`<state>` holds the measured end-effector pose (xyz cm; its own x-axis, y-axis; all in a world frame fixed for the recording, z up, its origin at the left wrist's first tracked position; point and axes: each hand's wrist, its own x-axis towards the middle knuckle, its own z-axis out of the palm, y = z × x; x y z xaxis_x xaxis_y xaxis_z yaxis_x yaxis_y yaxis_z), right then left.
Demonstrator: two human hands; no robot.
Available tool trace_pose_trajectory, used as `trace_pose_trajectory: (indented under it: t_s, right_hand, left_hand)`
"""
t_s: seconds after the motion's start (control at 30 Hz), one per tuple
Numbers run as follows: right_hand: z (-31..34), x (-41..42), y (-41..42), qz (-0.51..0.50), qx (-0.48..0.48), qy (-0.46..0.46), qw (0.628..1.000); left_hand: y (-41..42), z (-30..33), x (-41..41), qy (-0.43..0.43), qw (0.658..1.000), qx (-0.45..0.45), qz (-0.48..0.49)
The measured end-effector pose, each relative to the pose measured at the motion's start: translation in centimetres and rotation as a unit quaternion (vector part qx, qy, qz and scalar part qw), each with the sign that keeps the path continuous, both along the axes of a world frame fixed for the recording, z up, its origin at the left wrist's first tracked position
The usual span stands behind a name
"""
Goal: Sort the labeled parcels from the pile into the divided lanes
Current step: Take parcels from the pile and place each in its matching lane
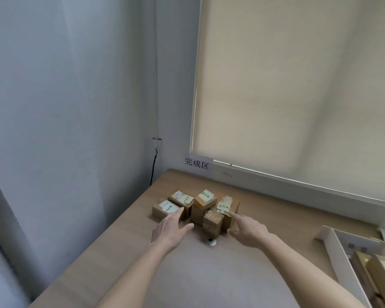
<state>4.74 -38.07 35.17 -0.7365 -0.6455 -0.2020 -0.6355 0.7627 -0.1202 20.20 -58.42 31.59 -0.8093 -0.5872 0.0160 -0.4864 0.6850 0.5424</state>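
A pile of several small cardboard parcels (197, 208) with pale green and white labels sits at the far corner of the wooden table (209, 274). My left hand (172, 226) reaches out with straight fingers, its fingertips at the front left parcel (165, 210). My right hand (248, 228) stretches toward the right side of the pile, fingers extended near the right parcel (228, 207). Neither hand holds anything. White divided lanes (336, 254) stand at the right edge, with a labeled parcel (380, 274) lying in one of them.
A paper sign (197, 165) is stuck on the wall behind the pile, below a drawn window blind (298, 85). A small round white object (210, 242) lies on the table just in front of the parcels. A black cable (153, 167) hangs in the wall corner.
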Motion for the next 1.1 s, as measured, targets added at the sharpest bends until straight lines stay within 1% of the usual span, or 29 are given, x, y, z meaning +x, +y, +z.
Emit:
trace_pose_trajectory:
  t_s: [0.13, 0.33, 0.47, 0.6, 0.77, 0.97, 1.1]
  right_hand:
    - [-2.3, -4.1, -2.7, -0.010, 0.000, -0.017, 1.000]
    - [-6.7, -12.1, -6.8, -0.046, -0.009, -0.049, 0.998]
    - [-9.9, -16.2, -8.8, -0.056, -0.010, -0.082, 0.995]
    - [-13.1, -19.5, -10.2, -0.074, -0.019, -0.104, 0.992]
    - [-16.0, -22.3, -10.5, -0.091, -0.017, -0.126, 0.988]
    - [-20.9, -24.8, -10.8, -0.115, -0.019, -0.148, 0.982]
    - [-24.4, -25.3, -11.7, -0.135, -0.029, -0.190, 0.972]
  left_hand:
    - [-2.8, -1.6, -4.6, -0.022, 1.000, -0.008, -0.019]
    - [-6.9, -4.6, -13.8, -0.055, 0.997, -0.013, -0.060]
    - [-8.4, -7.3, -19.0, -0.082, 0.993, -0.007, -0.086]
    - [-9.3, -9.8, -23.3, -0.089, 0.991, 0.005, -0.097]
    - [-9.7, -13.1, -27.0, -0.107, 0.988, 0.015, -0.108]
    - [-10.3, -17.4, -30.6, -0.128, 0.984, 0.049, -0.112]
    - [-11.1, -20.6, -31.8, -0.147, 0.979, 0.076, -0.118]
